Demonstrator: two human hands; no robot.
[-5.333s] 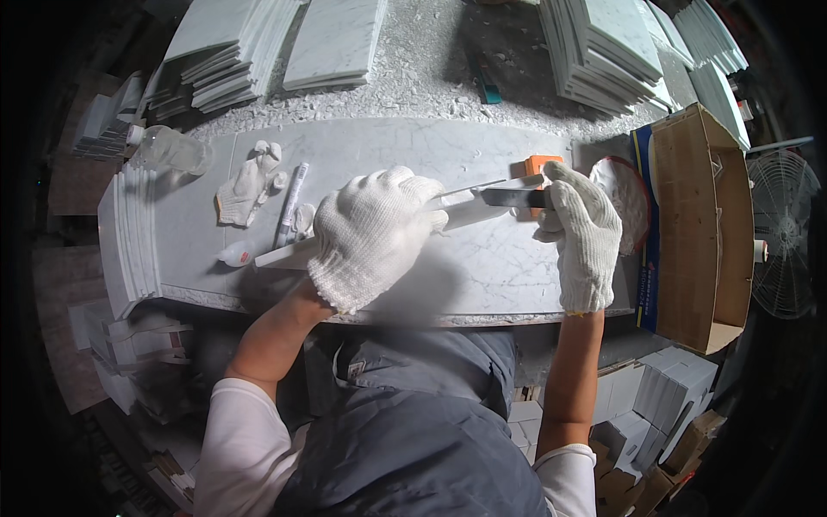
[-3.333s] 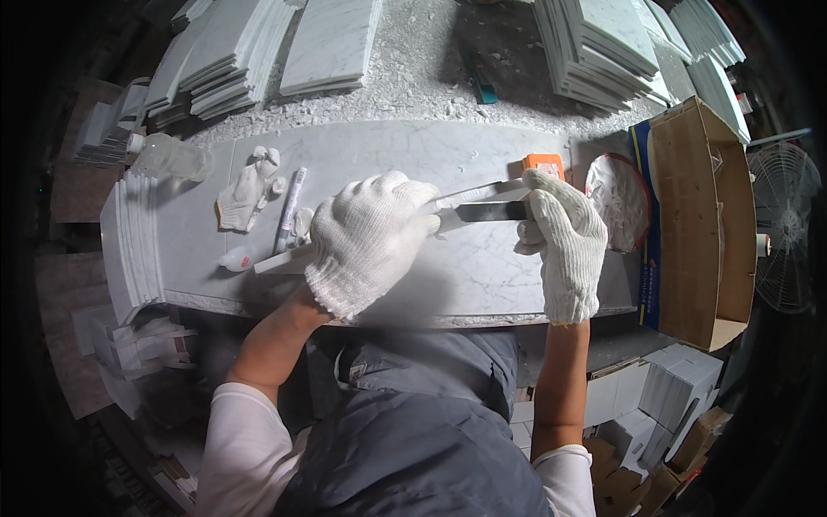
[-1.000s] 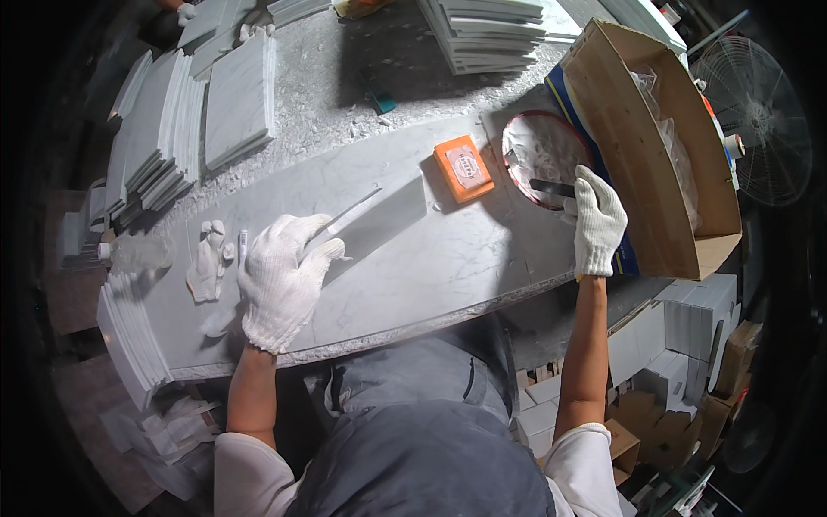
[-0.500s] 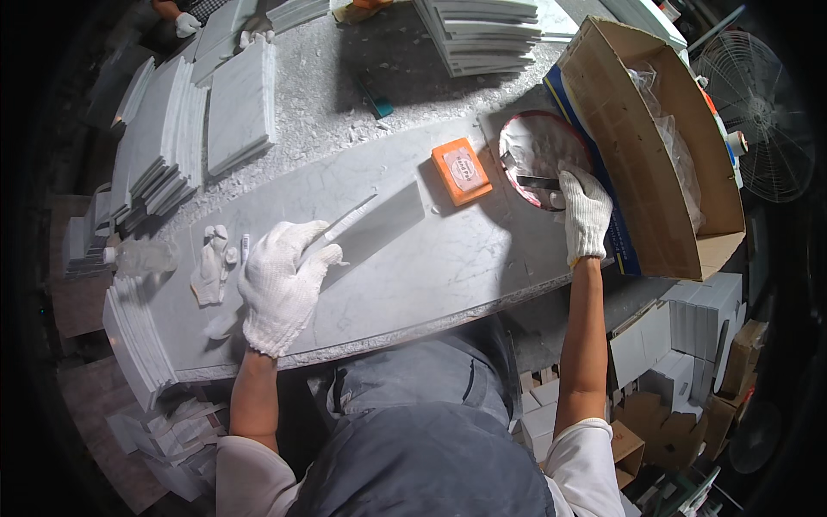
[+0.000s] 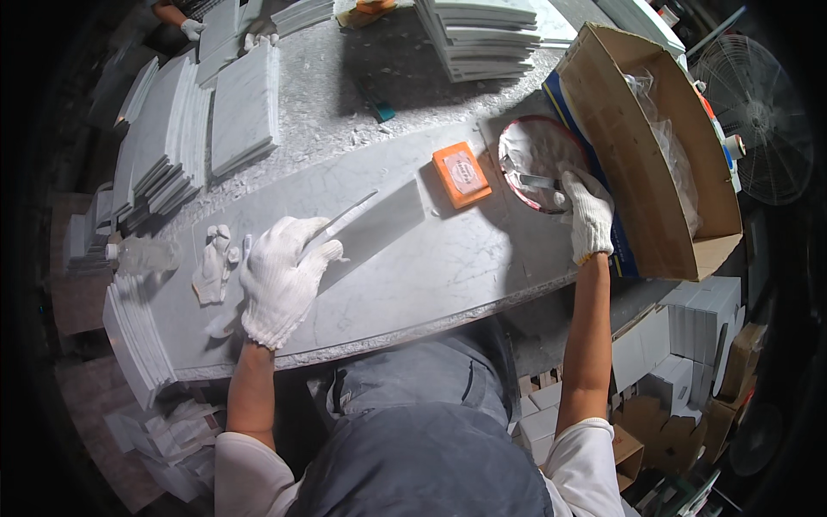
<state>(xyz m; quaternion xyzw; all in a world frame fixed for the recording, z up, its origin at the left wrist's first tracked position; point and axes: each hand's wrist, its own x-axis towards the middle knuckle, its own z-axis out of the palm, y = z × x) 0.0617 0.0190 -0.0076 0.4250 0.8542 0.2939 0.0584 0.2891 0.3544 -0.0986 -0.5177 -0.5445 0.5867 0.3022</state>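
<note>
My left hand [image 5: 287, 280], in a white knitted glove, grips a thin pale tile [image 5: 347, 212] between thumb and fingers. The tile stands tilted on edge above the marble worktop, its narrow edge facing up. My right hand [image 5: 591, 215], gloved alike, is closed round a putty knife [image 5: 540, 181], whose handle is mostly hidden in the glove. The flat metal blade lies over a round tin [image 5: 502, 155] with a red rim and white paste inside. An orange box [image 5: 462, 175] with a pale label sits between the hands, left of the tin.
A long open cardboard box [image 5: 650, 164] holding clear plastic stands right of the tin. Stacked marble tiles [image 5: 164, 133] fill the left; another stack [image 5: 478, 39] is at the back. Spare gloves [image 5: 213, 267] and a plastic bottle [image 5: 146, 256] lie left. Another person's gloved hand [image 5: 192, 29] shows far left.
My right hand has shifted slightly right, and the putty knife's blade has turned, now catching more light over the tin. My left hand still grips the tile in much the same place.
</note>
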